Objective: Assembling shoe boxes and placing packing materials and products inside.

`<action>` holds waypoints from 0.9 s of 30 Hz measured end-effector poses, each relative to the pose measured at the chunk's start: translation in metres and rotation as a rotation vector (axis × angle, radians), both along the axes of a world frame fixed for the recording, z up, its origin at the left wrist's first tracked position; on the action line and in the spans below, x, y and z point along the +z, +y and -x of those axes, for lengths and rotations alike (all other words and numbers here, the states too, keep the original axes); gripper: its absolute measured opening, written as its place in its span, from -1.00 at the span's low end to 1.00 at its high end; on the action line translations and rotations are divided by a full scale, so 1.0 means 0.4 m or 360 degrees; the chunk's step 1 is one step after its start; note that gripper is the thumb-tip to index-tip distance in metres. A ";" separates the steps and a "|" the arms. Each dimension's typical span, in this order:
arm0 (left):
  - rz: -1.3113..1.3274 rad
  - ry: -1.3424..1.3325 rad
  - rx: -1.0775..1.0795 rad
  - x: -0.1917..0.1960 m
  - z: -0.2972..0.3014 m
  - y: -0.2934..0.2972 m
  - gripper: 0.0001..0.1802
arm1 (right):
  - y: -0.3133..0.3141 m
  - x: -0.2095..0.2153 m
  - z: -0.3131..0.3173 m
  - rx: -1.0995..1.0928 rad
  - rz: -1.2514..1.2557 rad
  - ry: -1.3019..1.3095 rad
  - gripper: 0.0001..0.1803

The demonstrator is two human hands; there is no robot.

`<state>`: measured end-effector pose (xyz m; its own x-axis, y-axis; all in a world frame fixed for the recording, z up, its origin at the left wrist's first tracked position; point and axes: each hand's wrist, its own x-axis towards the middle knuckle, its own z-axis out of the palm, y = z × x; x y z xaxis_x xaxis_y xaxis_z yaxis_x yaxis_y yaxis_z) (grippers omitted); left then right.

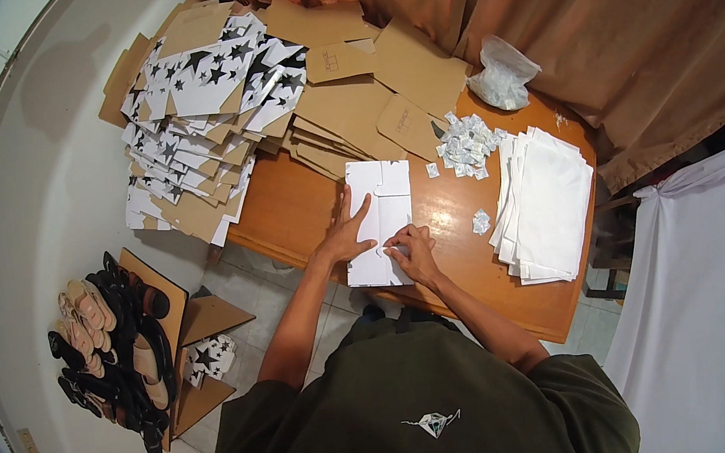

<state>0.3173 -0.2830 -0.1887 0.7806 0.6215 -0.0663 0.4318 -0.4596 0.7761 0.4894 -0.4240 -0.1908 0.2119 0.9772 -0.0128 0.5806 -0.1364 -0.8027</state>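
A flat white folded cardboard blank point(382, 214) lies on the wooden table point(304, 207) in front of me. My left hand point(347, 231) rests flat on its left edge, fingers spread, pressing it down. My right hand point(412, 252) is curled at the blank's lower right corner, its fingertips pinching something small and white against the card; what it is cannot be told.
A stack of white sheets point(544, 201) lies to the right. Small white packets point(467, 145) are heaped behind, beside a clear bag point(501, 75). Star-printed and brown cardboard blanks point(207, 109) cover the table's left and back. Shoes point(106, 346) sit in a box on the floor.
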 end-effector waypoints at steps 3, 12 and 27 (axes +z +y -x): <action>0.0039 0.0573 0.0060 0.049 -0.030 -0.022 0.25 | 0.002 -0.003 0.007 0.0008 -0.0013 -0.0097 -0.84; 0.0153 -0.0170 0.0603 0.011 0.032 -0.083 0.19 | -0.026 0.005 -0.006 -0.0243 -0.0232 -0.0002 -0.27; -0.0208 0.0236 0.0885 0.049 -0.034 -0.125 -0.17 | -0.028 -0.057 -0.031 -0.0253 0.0070 0.0712 -0.08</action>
